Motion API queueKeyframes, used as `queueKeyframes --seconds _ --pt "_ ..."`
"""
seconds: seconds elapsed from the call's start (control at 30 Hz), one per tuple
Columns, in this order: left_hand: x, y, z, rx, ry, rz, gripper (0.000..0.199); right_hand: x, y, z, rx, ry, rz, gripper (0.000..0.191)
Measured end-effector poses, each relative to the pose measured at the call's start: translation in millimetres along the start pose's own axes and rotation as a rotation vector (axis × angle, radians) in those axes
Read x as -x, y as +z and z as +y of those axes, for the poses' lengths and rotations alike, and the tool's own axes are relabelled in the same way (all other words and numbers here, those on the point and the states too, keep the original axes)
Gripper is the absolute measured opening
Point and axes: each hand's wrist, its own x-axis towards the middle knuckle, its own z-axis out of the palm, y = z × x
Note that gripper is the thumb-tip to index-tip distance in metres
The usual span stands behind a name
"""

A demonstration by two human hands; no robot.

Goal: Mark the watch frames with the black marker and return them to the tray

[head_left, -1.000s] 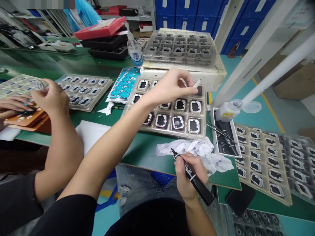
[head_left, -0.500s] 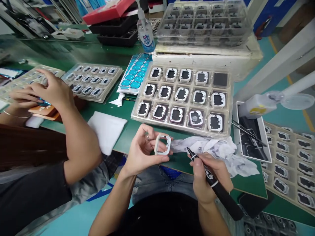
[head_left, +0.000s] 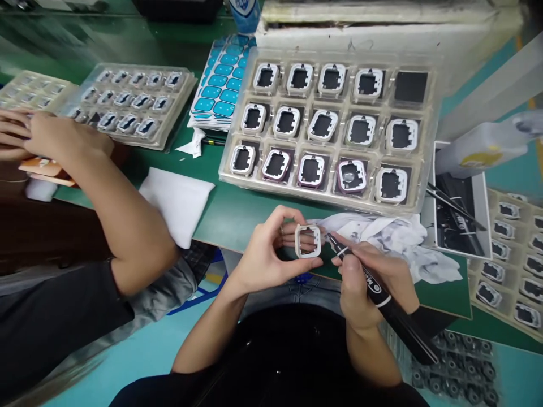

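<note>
Between the thumb and fingers of my left hand (head_left: 275,254) is a white square frame with rounded corners, like a watch case frame (head_left: 298,242). My right hand (head_left: 375,282) grips a black marker pen (head_left: 377,291), its dark tip pointing at the frame's right side; whether the tip touches it I cannot tell. Just beyond my hands lies a clear plastic tray (head_left: 318,195) of similar frames in rows. The tray's far right compartment (head_left: 410,86) holds only a dark pad. Behind my right hand lies a crumpled, stained white cloth (head_left: 394,237).
A co-worker's arm (head_left: 131,226) reaches over the bench at left, near another frame tray (head_left: 165,133). Blue label sheets (head_left: 220,85), a folded white cloth (head_left: 176,203), tweezers (head_left: 456,206) on a white box (head_left: 462,249) and a bottle (head_left: 479,150) surround the work area.
My view has tilted down and come closer to the bench. Both hands still hold their things, and the marker tip is nearer the frame. The co-worker's hands have shifted towards the left edge.
</note>
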Motion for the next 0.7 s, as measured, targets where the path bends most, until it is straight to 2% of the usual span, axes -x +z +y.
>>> queueKeyframes --seconds 0.17,0.3,0.47,0.7 --pt "1.7 2.5 -6.2 -0.161 0.143 0.030 0.059 -5.0 8.1 3.1 -0.107 -0.086 0.056 0.032" --pt "4.4 2.3 -7.7 -0.282 0.201 0.052 0.053 -6.8 8.4 -0.4 0.003 -0.101 0.015 0.027" --pt "6.5 2.9 -7.6 -0.402 0.254 0.093 0.046 -10.9 11.1 -9.4 0.143 -0.138 0.032 0.034" --pt "6.6 3.4 -7.4 -0.524 0.322 0.117 0.043 -13.3 14.0 -10.8 0.164 -0.150 0.034 0.026"
